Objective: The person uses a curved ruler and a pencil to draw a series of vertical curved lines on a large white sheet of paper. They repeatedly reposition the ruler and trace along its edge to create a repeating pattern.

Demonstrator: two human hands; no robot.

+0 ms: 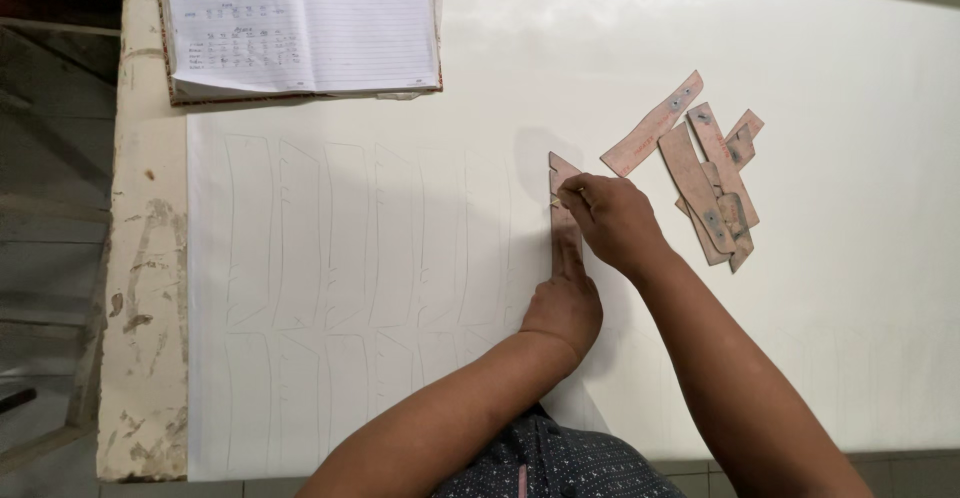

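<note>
Left hand (563, 303) flat on the lower end of a long pinkish cardboard template (563, 220), fingers stretched up along it, pressing it onto the white sheet (400, 258); nothing pinched in that grip, just spread and bearing down. Right hand (612, 220) at the upper end of the same template, grip pressed together around a thin pen or pencil (563, 196), barely visible, tip at the template's left edge near the top corner. Template lying with long axis running away from the body, near to far, slightly tilted; lower half hidden under the left hand, upper pointed end showing beyond the right fingers. Both hands touching or just beside the template, the left covering more of it, the right nearer its far tip.

To the left on the sheet, two rows of faint traced outlines (350, 238) of the same narrow shape, side by side. To the right, well apart from the hands, a loose heap of similar pinkish templates (705, 173) with metal rivets, overlapping at angles. At the far left corner of the bench (150, 258), an open ruled notebook (300, 23) with handwriting on one page. Bench edge worn and paint-chipped.
</note>
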